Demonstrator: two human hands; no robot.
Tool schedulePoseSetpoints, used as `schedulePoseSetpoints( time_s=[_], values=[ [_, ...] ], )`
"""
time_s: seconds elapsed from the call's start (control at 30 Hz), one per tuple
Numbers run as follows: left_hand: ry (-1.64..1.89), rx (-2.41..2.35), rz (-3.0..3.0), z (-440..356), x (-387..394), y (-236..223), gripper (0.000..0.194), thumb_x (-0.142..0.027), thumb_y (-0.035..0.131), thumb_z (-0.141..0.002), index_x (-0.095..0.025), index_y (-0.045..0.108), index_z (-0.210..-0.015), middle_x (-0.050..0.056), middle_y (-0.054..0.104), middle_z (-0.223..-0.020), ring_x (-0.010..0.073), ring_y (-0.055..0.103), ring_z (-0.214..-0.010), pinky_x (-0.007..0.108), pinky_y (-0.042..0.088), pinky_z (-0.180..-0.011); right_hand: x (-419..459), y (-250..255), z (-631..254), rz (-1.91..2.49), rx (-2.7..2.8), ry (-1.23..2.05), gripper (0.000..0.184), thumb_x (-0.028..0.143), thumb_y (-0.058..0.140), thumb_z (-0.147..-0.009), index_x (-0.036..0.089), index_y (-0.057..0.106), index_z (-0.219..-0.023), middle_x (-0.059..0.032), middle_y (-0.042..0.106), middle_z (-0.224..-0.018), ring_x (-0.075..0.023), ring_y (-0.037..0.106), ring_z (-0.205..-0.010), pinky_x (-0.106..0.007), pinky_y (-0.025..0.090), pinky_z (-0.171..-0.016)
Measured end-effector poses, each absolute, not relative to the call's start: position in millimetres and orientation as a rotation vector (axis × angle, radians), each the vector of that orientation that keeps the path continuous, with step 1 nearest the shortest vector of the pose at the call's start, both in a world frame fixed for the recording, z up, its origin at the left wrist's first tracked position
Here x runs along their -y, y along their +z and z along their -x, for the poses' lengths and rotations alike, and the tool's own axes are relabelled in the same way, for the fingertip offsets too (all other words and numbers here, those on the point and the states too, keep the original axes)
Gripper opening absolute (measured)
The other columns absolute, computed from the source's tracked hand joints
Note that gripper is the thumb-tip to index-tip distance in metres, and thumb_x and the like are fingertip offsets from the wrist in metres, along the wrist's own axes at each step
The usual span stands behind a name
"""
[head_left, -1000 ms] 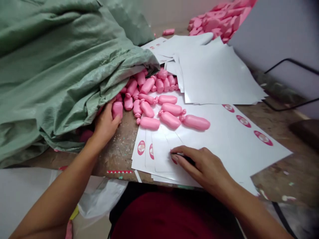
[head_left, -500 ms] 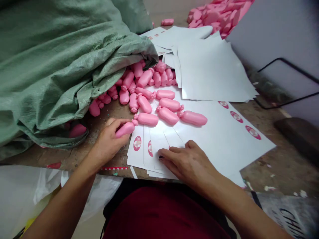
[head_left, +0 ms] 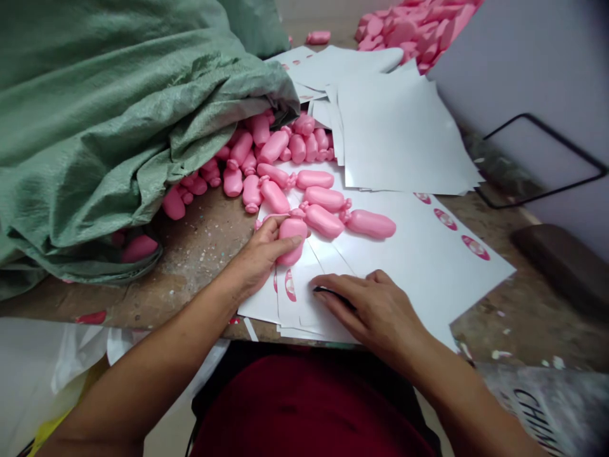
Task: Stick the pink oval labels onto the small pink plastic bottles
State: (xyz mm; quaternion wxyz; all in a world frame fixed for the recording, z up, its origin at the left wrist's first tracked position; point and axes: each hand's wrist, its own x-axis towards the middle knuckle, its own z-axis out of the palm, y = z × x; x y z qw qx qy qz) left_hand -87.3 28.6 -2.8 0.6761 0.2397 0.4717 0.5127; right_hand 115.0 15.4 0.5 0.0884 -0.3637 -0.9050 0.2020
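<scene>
My left hand (head_left: 259, 257) is closed round a small pink plastic bottle (head_left: 291, 238) and holds it over the near white sticker sheets (head_left: 409, 254). My right hand (head_left: 375, 311) lies on those sheets with its fingers pressed together at a pink oval sticker (head_left: 290, 285) near the sheets' front edge; whether it grips anything I cannot make out. Several more pink bottles (head_left: 323, 209) lie in a loose heap just beyond my left hand, spilling from a green woven sack (head_left: 104, 114).
More white sheets (head_left: 394, 127) are stacked at the back right. Another heap of pink bottles (head_left: 419, 25) lies at the far right. A black wire frame (head_left: 547, 158) stands against the grey wall at right. The worn wooden table (head_left: 200, 247) shows between sack and sheets.
My left hand took a pink bottle from beside the sack and carried it rightward onto the sheets. My right hand shifted slightly left along the sheets' front edge.
</scene>
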Motion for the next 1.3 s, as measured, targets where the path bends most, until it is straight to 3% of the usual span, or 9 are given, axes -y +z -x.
schedulePoseSetpoints(
  time_s=[0.13, 0.23, 0.43, 0.63, 0.8, 0.97, 1.1, 1.3],
  values=[
    [1.143, -1.070, -0.548, 91.4, -30.9, -1.3, 0.043, -0.018, 0.074, -0.071, -0.019, 0.057, -0.111, 0.007, 0.069, -0.111, 0.0224, 0.062, -0.115, 0.037, 0.043, -0.101, -6.8, 5.5, -95.6, 0.862, 2.799, 0.728, 0.020, 0.025, 0.048, -0.101, 0.023, 0.068, -0.100, 0.0018, 0.073, -0.077, -0.0141, 0.062, -0.063, -0.034, 0.031, -0.073],
    [1.141, -1.083, -0.525, 94.8, -30.8, 1.6, 0.043, -0.017, 0.074, -0.071, -0.018, 0.056, -0.111, 0.008, 0.070, -0.108, 0.0218, 0.064, -0.110, 0.035, 0.046, -0.096, -6.1, 3.1, -94.4, 0.880, 2.869, 0.588, 0.022, 0.026, 0.047, -0.101, 0.021, 0.068, -0.098, 0.0011, 0.071, -0.072, -0.0140, 0.058, -0.057, -0.035, 0.029, -0.073],
    [1.091, -1.127, -0.528, 99.8, -21.7, 11.5, 0.045, -0.019, 0.075, -0.071, -0.020, 0.056, -0.111, 0.005, 0.067, -0.108, 0.0179, 0.064, -0.096, 0.029, 0.049, -0.079, -14.7, -2.6, -114.3, 0.935, 2.915, 0.454, 0.023, 0.025, 0.046, -0.101, 0.021, 0.068, -0.094, 0.0002, 0.071, -0.072, -0.0137, 0.059, -0.057, -0.034, 0.026, -0.070],
    [1.036, -1.142, -0.628, 94.0, -15.5, 9.6, 0.040, -0.022, 0.076, -0.070, -0.018, 0.061, -0.107, 0.002, 0.066, -0.095, 0.0134, 0.060, -0.089, 0.023, 0.045, -0.080, -13.0, 0.4, -118.8, 1.034, 2.730, 0.683, 0.012, 0.025, 0.055, -0.098, 0.023, 0.064, -0.105, 0.0014, 0.077, -0.086, -0.0150, 0.065, -0.064, -0.032, 0.033, -0.073],
    [1.018, -1.122, -0.673, 82.5, -19.6, 5.9, 0.037, -0.023, 0.074, -0.073, -0.018, 0.061, -0.107, 0.001, 0.064, -0.093, 0.0112, 0.055, -0.077, 0.021, 0.042, -0.067, -2.4, -5.8, -114.2, 1.073, 2.709, 0.540, 0.037, 0.030, 0.072, -0.087, 0.021, 0.061, -0.122, -0.0003, 0.077, -0.079, -0.0188, 0.064, -0.062, -0.032, 0.034, -0.069],
    [1.046, -1.117, -0.652, 82.1, -21.2, 3.8, 0.031, -0.018, 0.072, -0.075, -0.018, 0.063, -0.104, 0.003, 0.066, -0.095, 0.0117, 0.058, -0.082, 0.021, 0.044, -0.070, -1.7, -10.9, -123.1, 1.136, 2.698, 0.313, 0.038, 0.033, 0.068, -0.091, 0.021, 0.066, -0.126, -0.0012, 0.073, -0.065, -0.0185, 0.058, -0.055, -0.031, 0.032, -0.063],
    [1.076, -1.068, -0.532, 85.0, -22.1, 5.3, 0.032, -0.014, 0.072, -0.075, -0.017, 0.062, -0.105, 0.005, 0.070, -0.097, 0.0140, 0.064, -0.085, 0.022, 0.047, -0.072, -6.1, -8.0, -129.5, 1.218, 2.670, 0.364, 0.036, 0.034, 0.066, -0.092, 0.023, 0.069, -0.126, 0.0023, 0.063, -0.049, -0.0170, 0.054, -0.050, -0.031, 0.034, -0.062],
    [1.185, -1.052, -0.374, 83.2, -26.4, 13.2, 0.028, -0.004, 0.062, -0.082, -0.014, 0.058, -0.107, 0.008, 0.073, -0.097, 0.0158, 0.071, -0.091, 0.025, 0.051, -0.084, -10.2, -3.3, -131.2, 1.404, 2.624, 0.560, 0.036, 0.035, 0.067, -0.089, 0.030, 0.069, -0.124, 0.0030, 0.070, -0.061, -0.0175, 0.054, -0.052, -0.032, 0.040, -0.063]
  ],
)
